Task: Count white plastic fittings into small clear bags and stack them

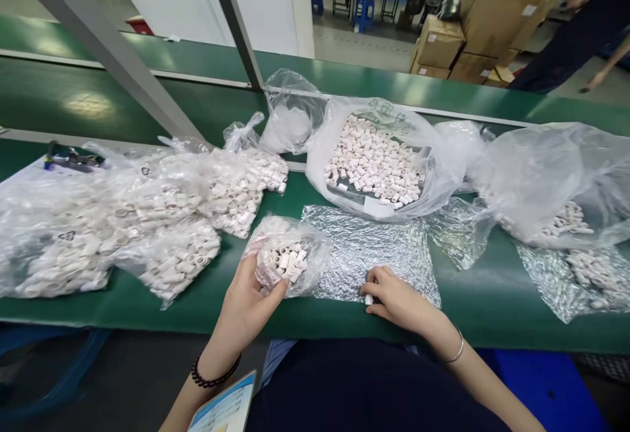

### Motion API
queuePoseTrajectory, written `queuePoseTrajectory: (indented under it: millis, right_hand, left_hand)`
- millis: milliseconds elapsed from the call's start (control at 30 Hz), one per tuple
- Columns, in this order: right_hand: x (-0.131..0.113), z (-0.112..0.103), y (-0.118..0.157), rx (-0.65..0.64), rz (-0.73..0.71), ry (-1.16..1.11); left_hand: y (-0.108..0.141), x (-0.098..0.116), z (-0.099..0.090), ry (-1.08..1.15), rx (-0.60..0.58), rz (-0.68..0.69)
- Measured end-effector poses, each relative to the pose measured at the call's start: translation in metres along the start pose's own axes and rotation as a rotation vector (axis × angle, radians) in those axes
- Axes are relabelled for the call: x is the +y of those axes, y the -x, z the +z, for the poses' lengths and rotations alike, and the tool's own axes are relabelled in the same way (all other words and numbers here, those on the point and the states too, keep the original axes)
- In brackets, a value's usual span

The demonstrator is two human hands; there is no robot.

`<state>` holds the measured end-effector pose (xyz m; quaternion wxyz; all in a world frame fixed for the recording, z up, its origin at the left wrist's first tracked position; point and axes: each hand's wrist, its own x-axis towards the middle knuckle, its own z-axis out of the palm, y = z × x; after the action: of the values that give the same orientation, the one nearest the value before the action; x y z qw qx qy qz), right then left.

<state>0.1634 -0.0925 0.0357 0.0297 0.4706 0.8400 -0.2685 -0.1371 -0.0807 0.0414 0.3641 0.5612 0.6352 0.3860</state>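
Observation:
My left hand (252,301) is closed on the near left side of a small clear plastic bag (315,248), its thumb along the opening. White pipe fittings (289,261) show inside that bag. Over the near part of a crinkled silver foil sheet (364,241), my right hand (391,297) pinches one short white pipe fitting (369,299) between thumb and fingers. Beyond the foil lies a large clear bag (319,169), spread wide, with a heap of loose white fittings (374,163) in it.
Several filled bags of fittings (147,202) cover the left of the green bench (236,314). More bags (541,169) and a foil sheet with fittings (551,281) lie at the right. A grey post (113,58) rises at the left. Cardboard boxes (502,18) and a person (575,38) are beyond.

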Motion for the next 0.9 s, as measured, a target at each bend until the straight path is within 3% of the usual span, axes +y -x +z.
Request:
queuePoseTrajectory:
  millis: [200, 333, 400, 467, 600, 667, 733, 833, 900]
  right_hand:
    - [0.003, -0.011, -0.003, -0.066, -0.001, -0.091]
    - [0.007, -0.037, -0.015, -0.139, 0.003, -0.061]
    - [0.011, -0.054, -0.023, -0.086, 0.014, -0.025]
    - [0.017, -0.071, -0.032, 0.124, 0.023, -0.014]
    - [0.027, -0.090, -0.043, 0.761, -0.001, -0.015]
    - [0.025, -0.087, -0.045, 0.908, -0.025, -0.027]
    - [0.018, -0.077, -0.045, 0.846, -0.102, -0.081]
    - [0.000, -0.054, -0.047, 0.559, -0.302, -0.151]
    - [-0.010, -0.039, -0.049, 0.447, -0.392, -0.162]
  left_hand:
    - [0.003, 0.004, 0.001, 0.111, 0.009, -0.057]
    - [0.007, 0.002, 0.001, 0.073, 0.047, -0.069]
    - [0.007, -0.003, 0.001, 0.070, 0.032, -0.058]
    - [0.006, -0.009, 0.000, 0.099, 0.022, -0.035]
    - [0.003, -0.020, -0.001, 0.106, 0.028, 0.015]
    - [0.003, -0.022, -0.002, 0.075, 0.024, 0.013]
    - [0.004, -0.018, -0.003, 0.044, 0.032, 0.006]
    - [0.004, -0.003, -0.008, 0.023, 0.040, 0.008]
    - [0.002, 0.009, -0.014, 0.021, 0.055, 0.017]
